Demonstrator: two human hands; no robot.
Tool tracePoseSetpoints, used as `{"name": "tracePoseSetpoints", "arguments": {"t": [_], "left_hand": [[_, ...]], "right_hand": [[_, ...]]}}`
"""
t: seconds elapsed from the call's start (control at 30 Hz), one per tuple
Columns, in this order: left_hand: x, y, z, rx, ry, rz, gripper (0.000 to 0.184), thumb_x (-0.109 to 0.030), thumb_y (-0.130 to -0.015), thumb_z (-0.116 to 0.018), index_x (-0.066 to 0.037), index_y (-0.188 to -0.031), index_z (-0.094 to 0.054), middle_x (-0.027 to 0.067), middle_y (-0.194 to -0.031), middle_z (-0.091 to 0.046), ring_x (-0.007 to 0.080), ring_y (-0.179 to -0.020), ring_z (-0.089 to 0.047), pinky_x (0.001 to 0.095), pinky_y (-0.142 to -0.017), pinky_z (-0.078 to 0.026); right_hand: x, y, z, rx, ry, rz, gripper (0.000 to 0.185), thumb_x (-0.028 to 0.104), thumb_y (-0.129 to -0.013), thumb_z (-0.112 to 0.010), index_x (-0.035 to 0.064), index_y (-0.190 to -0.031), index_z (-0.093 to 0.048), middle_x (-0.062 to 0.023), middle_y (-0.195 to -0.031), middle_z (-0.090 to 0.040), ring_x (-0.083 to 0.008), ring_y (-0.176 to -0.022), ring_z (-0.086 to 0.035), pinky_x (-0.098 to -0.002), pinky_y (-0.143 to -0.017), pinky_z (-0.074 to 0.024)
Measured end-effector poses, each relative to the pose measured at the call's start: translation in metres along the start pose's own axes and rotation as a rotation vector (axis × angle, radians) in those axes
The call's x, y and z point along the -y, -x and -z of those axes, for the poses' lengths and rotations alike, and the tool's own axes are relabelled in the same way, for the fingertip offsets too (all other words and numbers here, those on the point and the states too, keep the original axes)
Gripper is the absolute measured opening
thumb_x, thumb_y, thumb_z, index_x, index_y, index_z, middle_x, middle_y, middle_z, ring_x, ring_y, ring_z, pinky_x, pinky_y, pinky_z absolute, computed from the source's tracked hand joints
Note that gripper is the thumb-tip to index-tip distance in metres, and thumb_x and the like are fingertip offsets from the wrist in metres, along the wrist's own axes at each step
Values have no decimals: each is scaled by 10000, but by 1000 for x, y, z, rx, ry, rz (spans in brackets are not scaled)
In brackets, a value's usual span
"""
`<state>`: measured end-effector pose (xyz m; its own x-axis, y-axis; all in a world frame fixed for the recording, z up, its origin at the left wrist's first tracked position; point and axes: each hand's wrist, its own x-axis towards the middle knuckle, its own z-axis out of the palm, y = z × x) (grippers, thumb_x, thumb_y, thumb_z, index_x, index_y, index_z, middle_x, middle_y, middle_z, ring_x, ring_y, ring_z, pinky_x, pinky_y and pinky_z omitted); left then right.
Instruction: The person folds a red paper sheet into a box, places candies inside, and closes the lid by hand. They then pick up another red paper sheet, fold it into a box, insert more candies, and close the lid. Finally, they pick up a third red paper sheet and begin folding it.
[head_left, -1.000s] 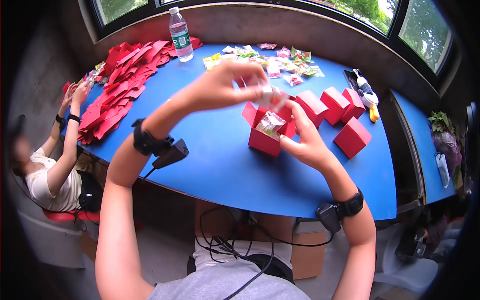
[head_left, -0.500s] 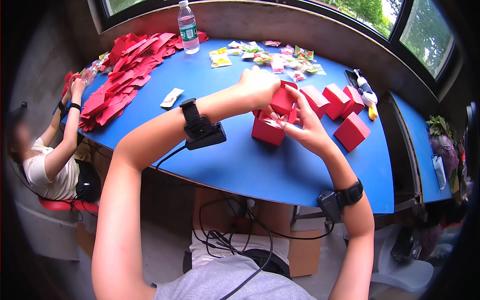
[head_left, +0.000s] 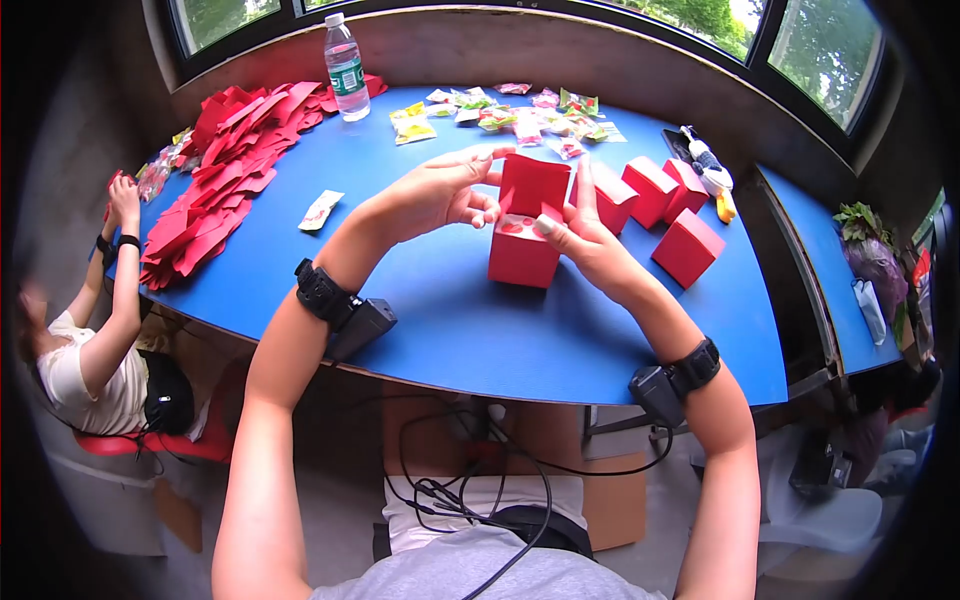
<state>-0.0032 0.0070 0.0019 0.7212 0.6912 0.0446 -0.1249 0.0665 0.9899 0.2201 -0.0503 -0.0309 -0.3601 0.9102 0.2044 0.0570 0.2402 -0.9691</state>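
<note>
A red box (head_left: 523,262) stands on the blue table in front of me, its lid (head_left: 535,186) raised at the back. Inside, something white with red spots shows near the top. My left hand (head_left: 440,195) is at the box's left side, fingers apart, with the fingertips by the lid and the left edge. My right hand (head_left: 595,240) is on the box's right side, its thumb over the top edge and its fingers stretched up beside the lid. Neither hand has an item between its fingers. Several closed red boxes (head_left: 689,248) stand to the right.
Flat red pieces (head_left: 215,180) lie heaped on the left, near a water bottle (head_left: 347,70). Small candy packets (head_left: 540,118) lie at the back; a single packet (head_left: 320,211) lies left of my hands. Another person (head_left: 100,350) sits at far left.
My left hand put items into the box and came out to its left side. The box has turned towards me with its lid upright. A packet appeared on the table at the left.
</note>
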Motion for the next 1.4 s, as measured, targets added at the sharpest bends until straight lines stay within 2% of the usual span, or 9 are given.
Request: {"name": "tracePoseSetpoints", "arguments": {"t": [0.13,0.27,0.33,0.5,0.8,1.0,1.1,1.23,1.4], "left_hand": [[1,-4,-6,114,-67,-17,570,-187,-903,-604,-67,-1399,-350,87,-1071,-586,53,-732,-555,199,-612,-469],[-4,-6,-25,-32,-749,-55,632,-32,-771,-683,-179,-1348,-470,71,-1055,-601,99,-783,-603,229,-635,-489],[5,-13,-19,69,-1344,-753,685,3,-712,-688,-187,-1338,-486,69,-1035,-605,205,-799,-621,292,-672,-507],[3,4,-24,88,-1188,-549,360,-212,-878,-553,-246,-1234,-598,84,-1017,-612,266,-759,-611,343,-667,-491],[8,0,-20,38,-1284,-576,372,-111,-869,-575,-260,-1208,-612,79,-1023,-616,279,-772,-615,363,-679,-497],[6,9,-20,280,-1310,-355,469,-206,-921,-521,-285,-1374,-428,118,-1366,-430,348,-1045,-569,374,-898,-457],[-3,19,-26,359,-1322,-130,593,-424,-950,-421,-269,-1471,-186,210,-1514,-112,411,-1225,-436,386,-1020,-357],[-8,24,-37,319,-1354,29,715,-478,-892,-512,-274,-1476,-155,247,-1498,-126,427,-1231,-425,396,-1019,-364],[-12,20,5,177,-1358,-286,636,-318,-950,-466,-113,-1471,-163,208,-1482,-232,353,-1326,-323,372,-1036,-346]], "right_hand": [[2,-1,-1,40,-63,-3,1089,151,-870,-649,124,-1386,309,-196,-1234,-514,-234,-1122,-538,-374,-940,-450],[6,1,-2,62,-57,-11,1156,114,-808,-715,116,-1404,276,-196,-1211,-525,-234,-1118,-540,-380,-938,-454],[-1,0,3,107,156,104,1209,152,-774,-756,115,-1403,277,-201,-1212,-522,-243,-1127,-536,-378,-943,-451],[-2,0,3,102,155,104,1246,245,-703,-819,38,-1435,169,-227,-1217,-524,-258,-1148,-528,-367,-1001,-393],[-10,-3,5,95,369,125,1248,191,-666,-825,34,-1443,139,-230,-1158,-555,-282,-1086,-567,-348,-947,-433],[-7,-1,5,124,399,132,1234,181,-657,-823,43,-1452,110,-235,-1142,-557,-283,-1060,-583,-346,-930,-444],[-8,-1,4,61,524,179,1206,181,-661,-817,44,-1460,75,-234,-1130,-570,-300,-1065,-582,-354,-928,-439],[-7,-2,3,81,449,154,1172,161,-668,-807,65,-1468,45,-217,-1129,-578,-279,-1073,-585,-356,-941,-441],[-1,-1,4,29,372,100,1127,134,-668,-800,53,-1470,-13,-207,-1123,-575,-249,-1076,-575,-339,-931,-447]]}}
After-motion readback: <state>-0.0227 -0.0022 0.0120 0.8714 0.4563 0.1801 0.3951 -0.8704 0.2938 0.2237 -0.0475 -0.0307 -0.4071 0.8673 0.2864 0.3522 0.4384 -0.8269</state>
